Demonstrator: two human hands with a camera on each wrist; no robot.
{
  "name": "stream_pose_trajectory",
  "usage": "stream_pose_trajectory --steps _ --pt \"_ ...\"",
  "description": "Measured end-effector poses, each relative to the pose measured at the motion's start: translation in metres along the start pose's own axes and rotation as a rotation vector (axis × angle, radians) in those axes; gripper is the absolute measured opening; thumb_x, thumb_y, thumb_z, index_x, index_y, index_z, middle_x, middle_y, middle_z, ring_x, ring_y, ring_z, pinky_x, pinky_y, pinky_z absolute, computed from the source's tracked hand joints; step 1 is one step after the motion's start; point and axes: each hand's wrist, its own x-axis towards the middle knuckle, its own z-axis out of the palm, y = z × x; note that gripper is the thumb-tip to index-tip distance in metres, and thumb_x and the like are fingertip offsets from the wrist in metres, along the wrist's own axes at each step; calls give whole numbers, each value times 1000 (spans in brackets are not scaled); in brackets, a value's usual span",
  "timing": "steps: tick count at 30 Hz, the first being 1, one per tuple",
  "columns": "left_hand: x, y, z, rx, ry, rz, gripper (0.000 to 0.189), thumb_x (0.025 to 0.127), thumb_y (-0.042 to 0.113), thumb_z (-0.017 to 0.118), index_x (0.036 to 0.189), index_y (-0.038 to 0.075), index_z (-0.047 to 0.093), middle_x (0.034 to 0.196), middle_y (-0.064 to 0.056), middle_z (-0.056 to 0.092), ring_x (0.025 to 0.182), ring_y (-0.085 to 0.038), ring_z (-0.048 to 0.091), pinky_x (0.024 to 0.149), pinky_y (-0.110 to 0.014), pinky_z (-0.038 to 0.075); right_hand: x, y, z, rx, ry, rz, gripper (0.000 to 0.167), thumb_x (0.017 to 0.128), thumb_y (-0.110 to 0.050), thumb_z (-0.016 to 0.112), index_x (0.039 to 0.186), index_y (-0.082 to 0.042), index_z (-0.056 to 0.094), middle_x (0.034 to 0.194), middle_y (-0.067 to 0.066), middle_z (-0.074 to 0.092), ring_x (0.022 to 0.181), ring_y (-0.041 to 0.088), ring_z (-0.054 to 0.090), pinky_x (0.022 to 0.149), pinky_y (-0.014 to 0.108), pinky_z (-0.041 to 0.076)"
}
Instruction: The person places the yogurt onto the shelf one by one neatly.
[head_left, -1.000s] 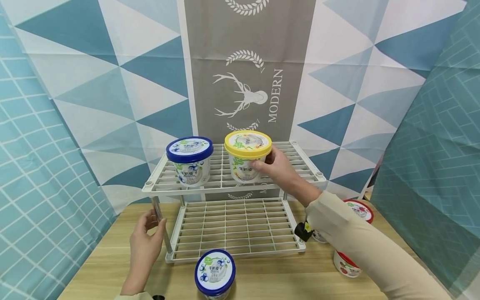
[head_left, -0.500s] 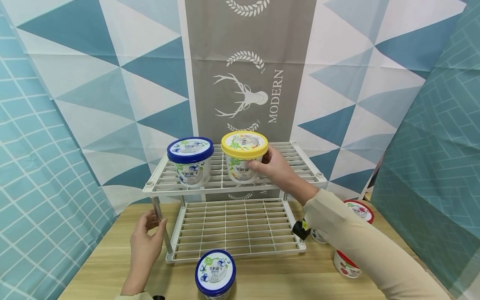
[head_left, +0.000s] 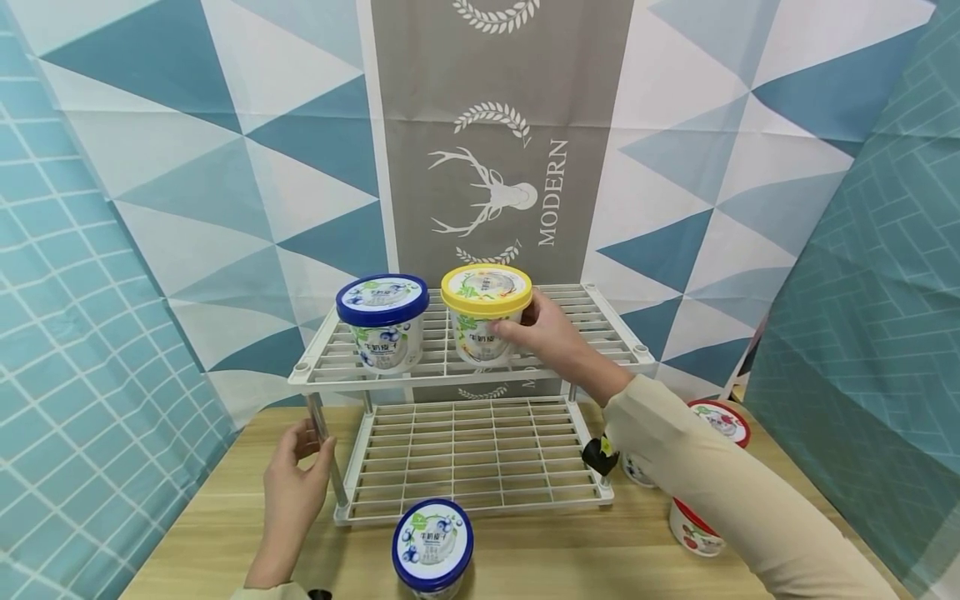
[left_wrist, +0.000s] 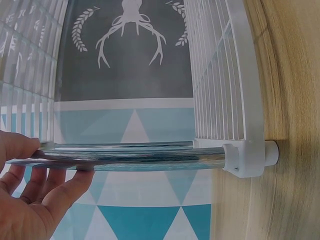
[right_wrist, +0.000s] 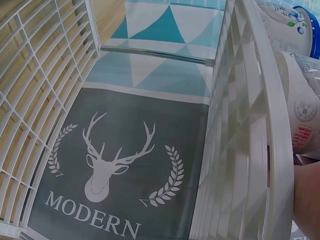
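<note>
On the upper tier of a white two-tier rack (head_left: 465, 384), my right hand (head_left: 551, 333) grips a white paper tub with a yellow lid (head_left: 486, 293) from its right side, thumb across the front. The tub stands upright beside a blue-lidded blueberry tub (head_left: 382, 304), with a narrow gap between them. In the right wrist view the held tub (right_wrist: 302, 102) shows at the right edge, mostly cut off. My left hand (head_left: 294, 479) holds the rack's front left metal post, thumb and fingers around the post (left_wrist: 160, 158) in the left wrist view.
Another blue-lidded tub (head_left: 432, 546) stands on the wooden table (head_left: 570, 558) before the rack. Right of the rack are red-lidded tubs (head_left: 720, 421), partly hidden by my right sleeve (head_left: 720, 475). Patterned cloth (head_left: 495, 192) hangs behind the rack.
My right hand has shifted the yellow-lidded tub slightly left, closer to the blue-lidded tub on the upper tier. My left hand stays on the post.
</note>
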Motion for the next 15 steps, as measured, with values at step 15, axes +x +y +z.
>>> stream_pose_trajectory --steps 15 --pt "0 -1 0 3 -1 7 29 87 8 64 114 1 55 99 -17 64 79 18 41 61 3 38 5 1 3 -5 1 31 58 85 -22 63 136 -12 36 128 12 52 116 28 53 91 40 50"
